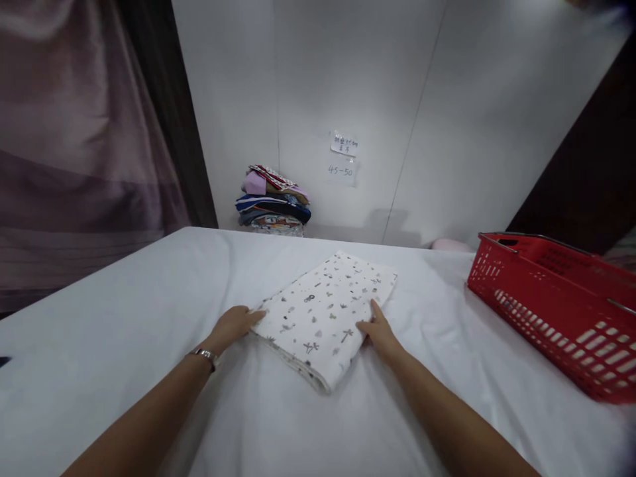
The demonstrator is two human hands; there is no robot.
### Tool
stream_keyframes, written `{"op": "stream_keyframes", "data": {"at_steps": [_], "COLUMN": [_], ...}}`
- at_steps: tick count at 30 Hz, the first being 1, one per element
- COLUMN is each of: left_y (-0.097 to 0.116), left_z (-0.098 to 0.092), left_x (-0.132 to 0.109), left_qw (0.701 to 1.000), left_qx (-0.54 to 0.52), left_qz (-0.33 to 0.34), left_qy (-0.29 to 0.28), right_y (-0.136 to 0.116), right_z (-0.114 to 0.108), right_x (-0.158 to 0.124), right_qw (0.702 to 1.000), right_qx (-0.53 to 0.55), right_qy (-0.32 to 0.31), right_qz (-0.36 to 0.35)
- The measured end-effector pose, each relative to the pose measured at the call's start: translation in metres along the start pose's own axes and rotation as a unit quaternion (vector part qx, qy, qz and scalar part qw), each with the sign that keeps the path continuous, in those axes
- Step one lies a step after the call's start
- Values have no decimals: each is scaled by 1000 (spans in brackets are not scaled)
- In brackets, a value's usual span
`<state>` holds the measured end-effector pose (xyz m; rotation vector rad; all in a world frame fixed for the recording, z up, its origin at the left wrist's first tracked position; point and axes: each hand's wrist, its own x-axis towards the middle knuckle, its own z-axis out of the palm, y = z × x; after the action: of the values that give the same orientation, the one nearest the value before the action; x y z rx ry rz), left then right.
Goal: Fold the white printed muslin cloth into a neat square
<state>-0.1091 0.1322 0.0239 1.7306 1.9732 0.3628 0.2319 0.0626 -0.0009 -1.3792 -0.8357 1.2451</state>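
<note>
Two hands (238, 324) (380, 333) gripping a folded printed cloth (320, 305) by opposite edges, wall note (342, 171) reading "45-50", handwritten sheet (344, 144) above.

The number range "45-50" can be read on the lower note (342, 171), where it is written by hand in dark strokes. This note is fixed to the pale wall (342, 79), between 12 and 1 o'clock from the middle of the view. At its 12 o'clock, the upper note (344, 144) is marked with two rows of Chinese characters, too blurred to be made out.
</note>
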Motion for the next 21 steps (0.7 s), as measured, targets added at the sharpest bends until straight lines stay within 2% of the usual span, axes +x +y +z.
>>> {"op": "stream_keyframes", "data": {"at_steps": [5, 6, 8, 13, 16, 18, 21], "left_y": [10, 12, 14, 12, 12, 13, 14], "left_z": [20, 24, 30, 32, 30, 27, 18], "left_x": [-61, -72, -90, -113, -127, -136, -137], "left_qw": [986, 985, 984, 984, 982, 983, 987], "left_qx": [-62, -58, -61, -62, -34, -5, 43], "left_qz": [23, 28, 38, 36, 60, 81, 99], "left_qy": [-150, -159, -161, -160, -175, -167, -119], "right_y": [-8, -7, -2, 10, 15, 18, 16], "right_z": [-49, -58, -69, -79, -88, -94, -93], "right_x": [-12, -16, -24, -38, -38, -37, -37], "right_qw": [997, 996, 995, 991, 981, 960, 894], "right_qx": [-12, -28, -52, -80, -154, -247, -400], "right_qy": [69, 76, 81, 106, 114, 117, 137], "right_qz": [17, 29, 32, -29, -39, -56, -150]}}
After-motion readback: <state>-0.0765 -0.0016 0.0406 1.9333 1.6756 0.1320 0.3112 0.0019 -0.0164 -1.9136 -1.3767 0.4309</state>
